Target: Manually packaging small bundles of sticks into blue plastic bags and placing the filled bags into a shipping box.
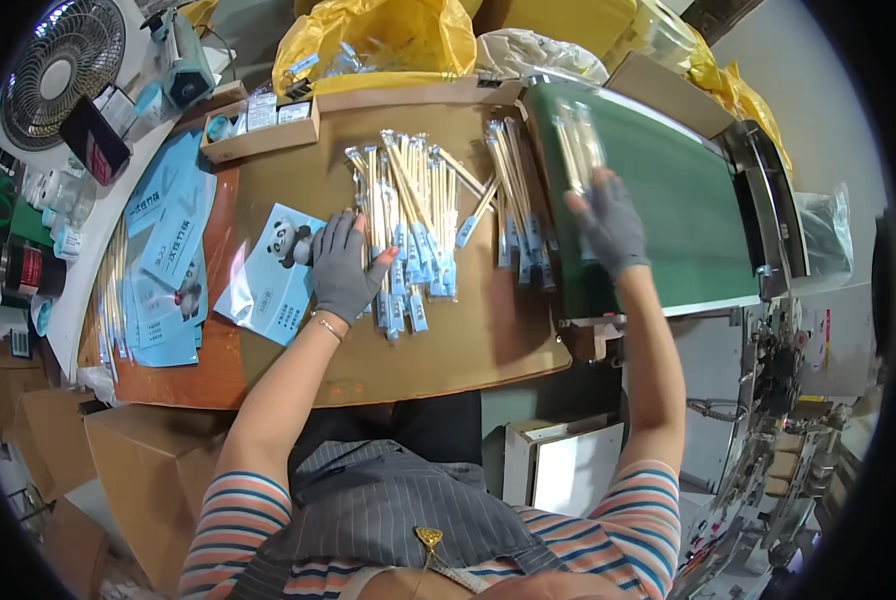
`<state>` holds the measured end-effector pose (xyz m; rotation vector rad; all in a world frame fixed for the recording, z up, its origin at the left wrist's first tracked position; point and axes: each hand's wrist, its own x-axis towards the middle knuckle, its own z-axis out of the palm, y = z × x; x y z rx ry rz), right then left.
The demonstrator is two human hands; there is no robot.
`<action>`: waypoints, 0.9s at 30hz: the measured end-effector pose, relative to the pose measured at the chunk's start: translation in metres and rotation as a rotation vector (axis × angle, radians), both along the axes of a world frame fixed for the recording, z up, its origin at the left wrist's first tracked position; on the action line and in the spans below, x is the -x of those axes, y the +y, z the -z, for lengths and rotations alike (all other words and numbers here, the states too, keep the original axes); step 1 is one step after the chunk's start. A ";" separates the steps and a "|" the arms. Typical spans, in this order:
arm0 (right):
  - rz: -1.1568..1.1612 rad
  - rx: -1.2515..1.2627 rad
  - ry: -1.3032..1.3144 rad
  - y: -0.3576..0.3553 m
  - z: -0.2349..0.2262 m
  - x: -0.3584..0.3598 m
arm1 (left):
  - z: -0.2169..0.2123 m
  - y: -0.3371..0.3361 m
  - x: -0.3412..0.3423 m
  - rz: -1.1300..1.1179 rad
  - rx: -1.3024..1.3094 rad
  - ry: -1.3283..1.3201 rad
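My left hand [346, 268], in a grey fingerless glove, lies palm down with its fingers stretched out and thumb apart. It touches the left side of a pile of chopsticks in clear wrappers with blue ends [408, 225]. Under and beside its wrist is a light blue printed bag with a panda [276, 278]. Over the left part of the green conveyor belt [668, 215], my gloved right hand [613, 225] grips a few wrapped chopsticks [576, 140], which are smeared by motion. Between the pile and the belt lies another group of wrapped chopsticks [516, 195].
More blue bags [173, 235] are stacked at the left, beside loose chopsticks [111, 290]. A cardboard tray [263, 138] stands at the back, near an open yellow plastic bag [378, 40]. A fan [60, 75] occupies the far left; machinery [778, 450] stands at the right.
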<state>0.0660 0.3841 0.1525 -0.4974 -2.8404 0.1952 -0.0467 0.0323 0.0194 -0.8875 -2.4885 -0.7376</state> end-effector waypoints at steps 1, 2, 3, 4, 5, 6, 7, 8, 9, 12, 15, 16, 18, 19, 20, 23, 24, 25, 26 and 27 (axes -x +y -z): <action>-0.050 -0.106 -0.054 -0.029 0.002 0.011 | 0.002 -0.003 0.001 -0.002 -0.002 0.003; -0.079 -0.126 -0.059 -0.054 0.004 0.019 | 0.005 -0.002 0.000 0.007 -0.021 -0.012; -0.119 -0.115 -0.057 -0.071 0.013 0.027 | 0.000 -0.001 -0.001 0.002 0.005 -0.009; -0.075 0.006 -0.070 -0.090 0.020 0.042 | -0.002 0.001 0.000 0.008 0.008 -0.025; -0.024 0.123 -0.089 -0.098 0.028 0.056 | -0.004 0.005 -0.001 0.020 0.005 -0.047; 0.097 0.153 -0.142 -0.090 0.042 0.073 | -0.007 0.014 -0.001 0.010 -0.026 -0.111; 0.321 0.312 -0.221 -0.075 0.052 0.089 | -0.014 0.026 -0.002 0.021 -0.025 -0.117; 0.447 0.498 -0.150 -0.053 0.074 0.095 | -0.027 0.038 0.000 0.004 -0.195 -0.389; 0.569 0.683 -0.077 -0.039 0.090 0.096 | -0.034 0.049 0.005 -0.017 -0.365 -0.664; 0.445 0.368 -0.048 -0.108 0.075 0.114 | -0.037 0.053 0.040 0.028 -0.585 -1.144; 0.038 1.061 -0.170 -0.137 0.101 0.116 | -0.047 0.064 0.038 0.084 -0.978 -1.553; 0.024 1.292 -0.137 -0.151 0.089 0.110 | -0.049 0.056 0.039 0.155 -1.001 -1.474; 0.097 1.658 -0.019 -0.157 0.106 0.103 | -0.053 0.042 0.032 0.108 -0.942 -1.468; 0.068 1.878 0.146 -0.162 0.110 0.097 | -0.071 0.041 0.023 0.089 -0.870 -1.474; 0.062 1.851 0.255 -0.182 0.092 0.092 | -0.078 0.034 0.018 0.041 -0.869 -1.315; -0.261 1.771 0.468 -0.201 0.020 0.067 | -0.101 0.021 0.008 0.550 -1.030 -0.998; -0.387 1.721 0.487 -0.205 -0.005 0.057 | -0.113 0.013 0.004 0.543 -1.026 -1.004; -0.450 1.649 0.440 -0.198 -0.017 0.047 | -0.125 0.006 0.002 0.658 -0.942 -1.024; -0.460 1.621 0.319 -0.189 -0.016 0.038 | -0.132 -0.001 0.000 0.767 -0.856 -1.039; -0.469 1.590 0.199 -0.184 -0.012 0.031 | -0.133 -0.007 -0.006 0.772 -0.850 -1.043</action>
